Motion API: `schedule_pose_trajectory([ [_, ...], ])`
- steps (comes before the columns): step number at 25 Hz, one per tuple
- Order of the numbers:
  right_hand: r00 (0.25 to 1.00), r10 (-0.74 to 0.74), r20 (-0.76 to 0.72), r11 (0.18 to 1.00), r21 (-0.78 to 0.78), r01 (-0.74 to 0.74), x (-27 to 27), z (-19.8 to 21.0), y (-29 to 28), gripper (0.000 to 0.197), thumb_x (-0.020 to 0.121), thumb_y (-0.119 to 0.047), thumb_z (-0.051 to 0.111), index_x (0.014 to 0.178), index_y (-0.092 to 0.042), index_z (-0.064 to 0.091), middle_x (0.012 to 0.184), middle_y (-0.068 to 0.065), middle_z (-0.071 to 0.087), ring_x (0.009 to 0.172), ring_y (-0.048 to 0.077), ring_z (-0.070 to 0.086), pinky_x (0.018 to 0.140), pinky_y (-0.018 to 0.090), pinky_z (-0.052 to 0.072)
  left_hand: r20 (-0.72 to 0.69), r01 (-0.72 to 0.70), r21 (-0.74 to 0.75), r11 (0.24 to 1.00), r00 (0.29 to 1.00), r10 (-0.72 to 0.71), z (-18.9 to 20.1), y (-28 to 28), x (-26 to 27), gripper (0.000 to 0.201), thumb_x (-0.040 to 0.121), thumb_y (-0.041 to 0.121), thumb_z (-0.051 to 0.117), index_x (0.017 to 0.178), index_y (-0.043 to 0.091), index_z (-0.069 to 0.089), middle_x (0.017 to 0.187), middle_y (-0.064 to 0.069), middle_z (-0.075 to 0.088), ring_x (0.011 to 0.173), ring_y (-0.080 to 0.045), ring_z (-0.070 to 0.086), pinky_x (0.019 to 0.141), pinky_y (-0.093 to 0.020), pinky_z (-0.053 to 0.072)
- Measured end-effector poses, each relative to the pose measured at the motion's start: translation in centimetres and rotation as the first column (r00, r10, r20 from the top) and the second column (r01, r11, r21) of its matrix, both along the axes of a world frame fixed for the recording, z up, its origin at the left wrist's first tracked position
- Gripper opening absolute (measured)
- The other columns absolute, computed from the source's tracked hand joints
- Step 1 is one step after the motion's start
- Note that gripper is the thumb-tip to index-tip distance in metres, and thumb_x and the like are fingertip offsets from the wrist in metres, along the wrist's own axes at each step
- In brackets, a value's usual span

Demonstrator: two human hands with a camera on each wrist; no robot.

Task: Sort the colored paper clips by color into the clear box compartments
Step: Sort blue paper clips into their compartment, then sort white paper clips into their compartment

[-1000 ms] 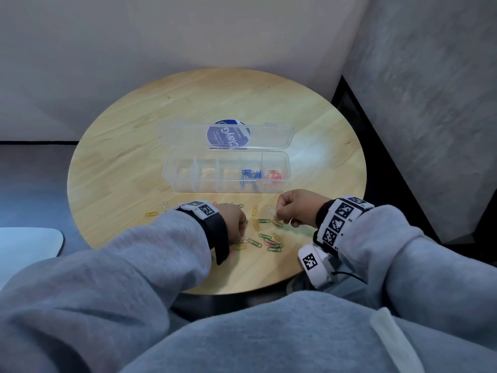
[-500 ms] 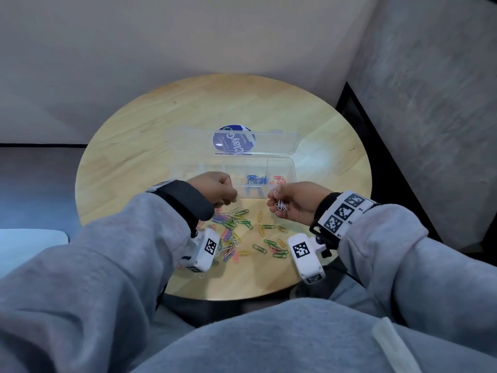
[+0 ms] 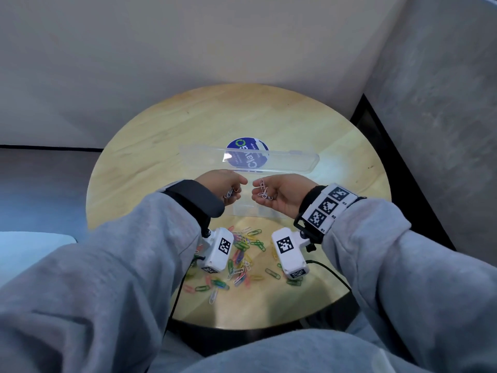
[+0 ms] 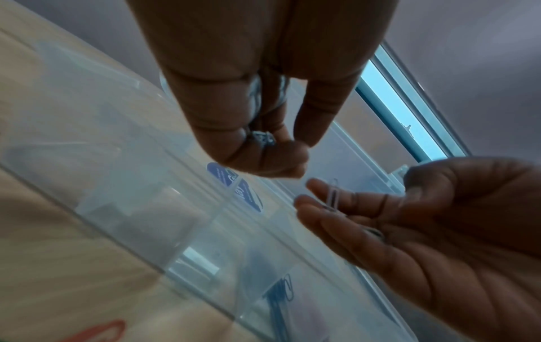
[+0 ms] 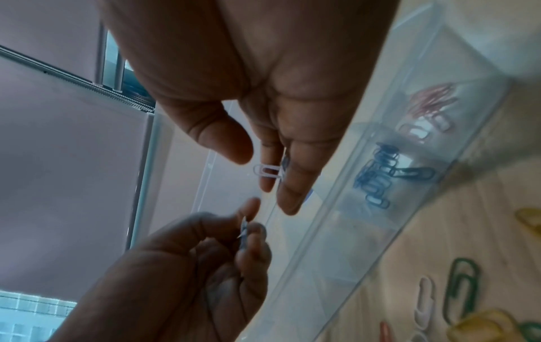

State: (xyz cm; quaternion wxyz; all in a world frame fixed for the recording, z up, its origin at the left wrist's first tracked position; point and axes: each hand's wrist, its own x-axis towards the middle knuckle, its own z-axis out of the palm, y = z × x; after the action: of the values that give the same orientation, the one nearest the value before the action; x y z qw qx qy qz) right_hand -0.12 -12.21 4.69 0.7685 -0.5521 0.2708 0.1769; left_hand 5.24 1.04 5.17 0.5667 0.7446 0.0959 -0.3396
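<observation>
At the left of centre in the head view, the left hand (image 3: 228, 185) is hovering over the clear box (image 3: 250, 208), its curled fingers pinching a few white clips (image 3: 230, 193). Just to its right, not touching, the right hand (image 3: 282, 196) is lying palm up with fingers loosely spread, more white clips (image 3: 264, 190) resting on them. In the right wrist view, blue clips (image 5: 377, 175) and red clips (image 5: 430, 104) are sitting in neighbouring box compartments at the upper right. Below the hands in the head view, loose mixed clips (image 3: 242, 254) are lying scattered on the round table (image 3: 150, 162). The open lid (image 3: 290, 161) is lying behind the box.
</observation>
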Motion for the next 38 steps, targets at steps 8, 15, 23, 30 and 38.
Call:
schedule_pose_trajectory([
  [8,0.999,-0.032,0.027,0.999,-0.009,0.032,0.7,0.0,0.7,0.03,0.086,0.014,0.03,0.097,-0.001,0.054,0.074,0.007,0.039,0.067,0.016,0.04,0.061,0.019,0.039,0.098,0.003,-0.092,0.996,0.995,0.006,-1.4,-0.7,0.6,0.027,0.095,0.002,0.043,0.114,0.007,0.06,0.078,0.0,0.049,0.076,-0.01,0.047,0.076,-0.021,0.042],
  [15,0.978,0.199,0.068,0.923,-0.348,-0.164,-2.7,0.8,-1.1,0.024,0.092,0.002,0.039,0.08,-0.011,0.054,0.079,0.007,0.055,0.068,0.016,0.055,0.065,0.023,0.049,0.369,0.322,0.225,0.92,0.845,-0.386,-1.3,0.0,-2.0,0.022,0.086,0.004,0.055,0.076,0.024,0.059,0.07,0.002,0.055,0.067,-0.015,0.053,0.072,-0.029,0.049],
  [23,0.814,0.476,-0.332,0.376,-0.76,-0.53,-7.5,-1.9,-3.4,0.006,0.084,-0.011,0.061,0.087,-0.016,0.06,0.074,-0.004,0.057,0.069,0.014,0.055,0.071,0.029,0.052,0.091,0.482,0.808,0.34,0.467,-0.879,-3.8,-0.9,-5.6,0.038,0.081,0.02,0.065,0.118,0.022,0.059,0.114,-0.003,0.056,0.104,-0.021,0.056,0.073,-0.023,0.036],
  [30,0.718,0.527,-0.455,0.094,-0.808,-0.581,-8.2,-4.6,-2.9,0.032,0.075,-0.018,0.068,0.101,-0.032,0.057,0.089,-0.009,0.045,0.086,0.016,0.053,0.072,0.027,0.047,0.01,0.507,0.84,0.194,0.342,-0.94,-5.5,-2.0,-5.5,0.031,0.08,0.026,0.068,0.11,0.023,0.061,0.118,-0.005,0.055,0.107,-0.025,0.056,0.078,-0.027,0.04],
  [38,0.627,0.615,-0.477,-0.059,-0.821,-0.567,-7.7,-5.7,-1.5,0.035,0.078,-0.027,0.071,0.108,-0.018,0.055,0.11,0.003,0.052,0.09,0.021,0.051,0.076,0.029,0.041,0.024,0.511,0.831,0.22,0.362,-0.932,-6.6,-2.4,-5.4,0.013,0.081,0.026,0.067,0.092,0.019,0.064,0.109,-0.005,0.063,0.094,-0.024,0.058,0.071,-0.025,0.038],
])
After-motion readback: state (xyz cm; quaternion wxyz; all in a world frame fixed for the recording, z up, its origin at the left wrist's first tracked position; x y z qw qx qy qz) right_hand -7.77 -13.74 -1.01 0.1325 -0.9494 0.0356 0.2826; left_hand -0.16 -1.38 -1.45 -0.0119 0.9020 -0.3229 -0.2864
